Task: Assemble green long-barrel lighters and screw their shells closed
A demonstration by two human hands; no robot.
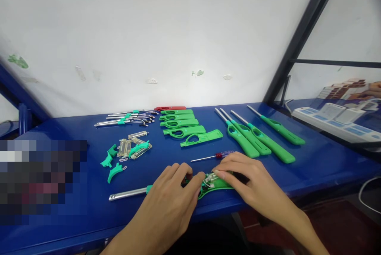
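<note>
An opened green lighter body (222, 184) lies near the table's front edge, with a silver tube (127, 194) pointing left from it. My left hand (174, 195) is closed over its tube end, thumb and fingers on the parts by the trigger. My right hand (248, 177) pinches at the clear inner part (211, 176) inside the green shell. Thin wires show between my hands. Just behind my right hand lies a screwdriver (212, 156) with a red and blue handle. My fingers hide part of the shell.
Behind are green half shells (202, 138), a red shell (170, 108) and metal tubes with wires (125, 120). Teal triggers (114, 172) and clear tanks (138, 135) lie left. Long green lighters (272, 145) and a power strip (336, 122) are right. A person's hand (375, 87) shows far right.
</note>
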